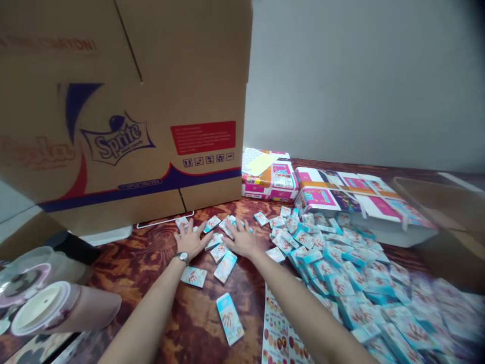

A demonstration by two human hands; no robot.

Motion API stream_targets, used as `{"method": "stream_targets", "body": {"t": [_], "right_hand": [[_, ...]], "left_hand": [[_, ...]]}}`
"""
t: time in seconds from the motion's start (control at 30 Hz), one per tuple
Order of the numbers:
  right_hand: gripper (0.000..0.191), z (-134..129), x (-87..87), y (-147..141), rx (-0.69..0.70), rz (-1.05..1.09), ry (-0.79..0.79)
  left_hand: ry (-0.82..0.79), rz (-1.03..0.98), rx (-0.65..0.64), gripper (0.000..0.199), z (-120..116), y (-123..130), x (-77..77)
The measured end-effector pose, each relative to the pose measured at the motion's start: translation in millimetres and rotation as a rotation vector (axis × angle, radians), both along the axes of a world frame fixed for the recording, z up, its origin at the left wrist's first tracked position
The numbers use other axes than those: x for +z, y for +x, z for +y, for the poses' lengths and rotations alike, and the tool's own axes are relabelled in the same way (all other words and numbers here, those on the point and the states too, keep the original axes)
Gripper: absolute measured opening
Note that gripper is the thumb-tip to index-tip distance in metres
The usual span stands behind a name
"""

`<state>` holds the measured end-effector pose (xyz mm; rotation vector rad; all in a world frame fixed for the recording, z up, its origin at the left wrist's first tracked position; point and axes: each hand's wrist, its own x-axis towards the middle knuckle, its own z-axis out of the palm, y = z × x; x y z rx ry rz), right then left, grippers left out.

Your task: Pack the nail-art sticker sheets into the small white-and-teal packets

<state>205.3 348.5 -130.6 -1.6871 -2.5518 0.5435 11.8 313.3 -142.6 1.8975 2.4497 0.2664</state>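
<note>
Both of my hands reach forward over a dark, marbled wooden table (159,303). My left hand (190,241), a watch on its wrist, lies with spread fingers over a small light-blue and white box (182,222). To its right, my right hand (241,238) rests with fingers apart on another small box (228,225). Several more of these boxes lie loose between and below the hands, among them one box (230,319) nearer to me. Each carries a printed picture of a hand. What lies under my palms is hidden.
A large cardboard carton (151,111) printed "Sprite" stands behind my hands. On the right spreads a big heap of small boxes (341,273). Pink-and-white wrapped packages (271,177) sit at the back. A sticker sheet (278,323) lies under my right arm; a lidded tumbler (87,306) is at left.
</note>
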Motion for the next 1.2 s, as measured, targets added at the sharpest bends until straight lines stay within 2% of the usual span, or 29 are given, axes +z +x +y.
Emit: {"method": "stream_targets", "body": {"t": [0.1,0.33,0.43,0.5,0.6,0.67,0.7,0.77,0.83,0.87,0.93,1.03,1.2], "right_hand": [[0.062,-19.8,-8.6,-10.1,0.035,0.046,0.015],[0.058,-103.8,-19.2,-11.3,0.043,0.134,0.072],[0.058,-141.8,-14.2,-4.8,0.103,0.168,0.029],[0.058,-163.0,-7.7,4.4,0.164,0.182,-0.001],[0.055,-181.7,3.7,30.8,0.298,0.246,-0.009],[0.053,-184.8,10.1,57.9,0.328,0.306,0.086],[0.053,-184.8,12.5,73.7,0.31,0.323,0.131],[0.054,-185.3,14.6,107.1,0.225,0.303,0.18],[0.06,-190.6,12.7,138.3,0.191,0.227,0.168],[0.065,-195.9,10.2,151.3,0.194,0.176,0.152],[0.079,-210.3,2.7,170.4,0.234,0.07,0.105],[0.094,-233.0,-11.1,182.5,0.28,-0.047,0.053],[0.093,-249.5,-22.1,182.8,0.253,-0.084,0.061]], "left_hand": [[0.002,0.036,-0.069,0.055,-16.2,6.0,-10.5],[0.109,0.028,-0.192,0.04,-103.1,24.1,-30.1],[0.135,-0.063,-0.271,0.037,-127.0,22.1,-27.6],[0.159,-0.148,-0.326,0.036,-136.8,18.3,-18.4],[0.24,-0.237,-0.304,0.035,-151.7,18.0,3.0],[0.309,-0.23,-0.315,0.035,-167.7,28.5,16.8],[0.318,-0.207,-0.365,0.035,-177.9,37.6,22.0],[0.266,-0.14,-0.553,0.039,-201.0,60.5,27.4],[0.16,-0.068,-0.763,0.043,-222.6,82.7,25.7],[0.117,-0.038,-0.811,0.044,-230.9,91.0,22.7],[0.089,0.01,-0.769,0.046,-240.2,99.5,15.1],[0.106,0.057,-0.639,0.043,-240.6,96.9,7.4],[0.108,0.056,-0.606,0.04,-244.9,94.8,9.5]]}}
